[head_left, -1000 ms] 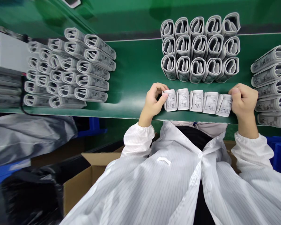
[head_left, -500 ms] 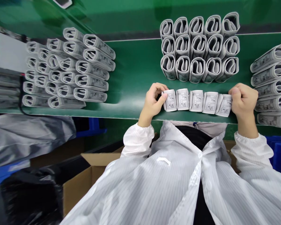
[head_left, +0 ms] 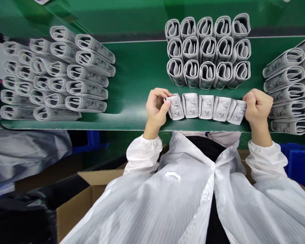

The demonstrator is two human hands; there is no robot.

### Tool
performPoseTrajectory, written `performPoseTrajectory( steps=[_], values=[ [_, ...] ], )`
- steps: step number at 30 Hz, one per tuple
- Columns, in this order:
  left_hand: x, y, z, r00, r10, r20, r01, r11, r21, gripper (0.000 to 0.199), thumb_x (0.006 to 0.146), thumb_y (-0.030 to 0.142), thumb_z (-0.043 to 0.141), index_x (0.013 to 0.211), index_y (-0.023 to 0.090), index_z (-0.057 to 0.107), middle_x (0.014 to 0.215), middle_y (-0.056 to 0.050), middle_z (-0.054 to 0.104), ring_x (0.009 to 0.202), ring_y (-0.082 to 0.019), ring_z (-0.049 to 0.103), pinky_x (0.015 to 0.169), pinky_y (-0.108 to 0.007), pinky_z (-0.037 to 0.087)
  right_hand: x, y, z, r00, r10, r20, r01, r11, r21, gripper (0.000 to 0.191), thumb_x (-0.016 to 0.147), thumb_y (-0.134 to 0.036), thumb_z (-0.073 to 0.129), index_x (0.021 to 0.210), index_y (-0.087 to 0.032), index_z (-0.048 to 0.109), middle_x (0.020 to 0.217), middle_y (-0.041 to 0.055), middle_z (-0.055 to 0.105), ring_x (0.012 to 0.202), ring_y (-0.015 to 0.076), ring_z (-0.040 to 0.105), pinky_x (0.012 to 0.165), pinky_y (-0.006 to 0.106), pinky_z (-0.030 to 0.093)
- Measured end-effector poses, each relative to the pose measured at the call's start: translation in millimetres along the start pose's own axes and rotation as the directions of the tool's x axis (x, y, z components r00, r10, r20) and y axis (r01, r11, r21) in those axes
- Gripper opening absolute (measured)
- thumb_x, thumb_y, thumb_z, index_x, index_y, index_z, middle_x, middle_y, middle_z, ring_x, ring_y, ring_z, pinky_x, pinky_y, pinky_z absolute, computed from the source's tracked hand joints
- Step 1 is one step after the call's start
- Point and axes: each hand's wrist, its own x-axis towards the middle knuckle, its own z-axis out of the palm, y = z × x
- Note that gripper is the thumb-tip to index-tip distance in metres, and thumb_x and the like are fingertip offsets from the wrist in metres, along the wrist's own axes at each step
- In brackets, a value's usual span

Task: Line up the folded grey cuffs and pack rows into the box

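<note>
A row of several folded printed leaflets (head_left: 205,107) stands along the near edge of the green table, drawings facing me. My left hand (head_left: 157,106) pinches the leftmost folded leaflet (head_left: 176,107), thumb on its near side and fingers curled behind. At the other end, my right hand (head_left: 258,105) is closed against the rightmost folded leaflet (head_left: 237,112), thumb on top; its fingertips are hidden. The end leaflets lean outward a little. Just beyond the row sits a stacked block of rolled leaflets (head_left: 207,51) with their looped ends toward me.
More rolled leaflets are stacked at the left (head_left: 86,73) and at the right (head_left: 287,91) of the green table (head_left: 134,74). A black cable (head_left: 0,115) runs at far left. Below the table edge are an open cardboard box (head_left: 76,206) and blue bins (head_left: 301,162).
The whole view has shifted, so everything sits further left in the picture. Both hands keep hold of the row's ends, and the leftmost leaflet tilts slightly more.
</note>
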Motion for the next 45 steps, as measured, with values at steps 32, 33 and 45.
performPoseTrajectory(
  steps=[32,33,45],
  values=[
    [4.0,4.0,0.1,0.999,-0.022,0.042,0.023,0.999,-0.028,0.039,0.105,0.063,0.082,0.111,0.026,0.069,0.105,-0.002,0.071,0.096,-0.016,0.072,0.085,-0.030,0.059,-1.4,2.6,-2.8,0.998,0.021,0.057,-0.022,1.000,0.013,0.068,0.117,-0.072,0.048,0.065,-0.028,0.047,0.064,0.0043,0.050,0.060,0.0216,0.046,0.063,0.045,0.032],
    [4.0,3.8,0.0,0.999,-0.023,0.045,0.024,0.999,-0.028,0.039,0.105,0.062,0.082,0.111,0.026,0.069,0.105,-0.002,0.071,0.096,-0.016,0.072,0.085,-0.030,0.059,-1.3,2.6,-2.9,0.998,0.025,0.061,-0.026,1.000,0.012,0.068,0.117,-0.072,0.048,0.065,-0.028,0.046,0.064,0.0042,0.049,0.060,0.0216,0.046,0.063,0.045,0.032],
    [3.0,3.5,-0.1,0.997,-0.060,0.045,0.062,0.997,-0.042,0.043,0.103,0.066,0.084,0.110,0.026,0.069,0.105,-0.002,0.069,0.095,-0.016,0.070,0.089,-0.032,0.059,0.7,-1.0,-3.2,0.996,0.041,0.074,-0.041,0.999,-0.004,0.071,0.115,-0.078,0.046,0.065,-0.028,0.042,0.063,0.0040,0.049,0.060,0.0209,0.045,0.063,0.045,0.033]
  ],
)
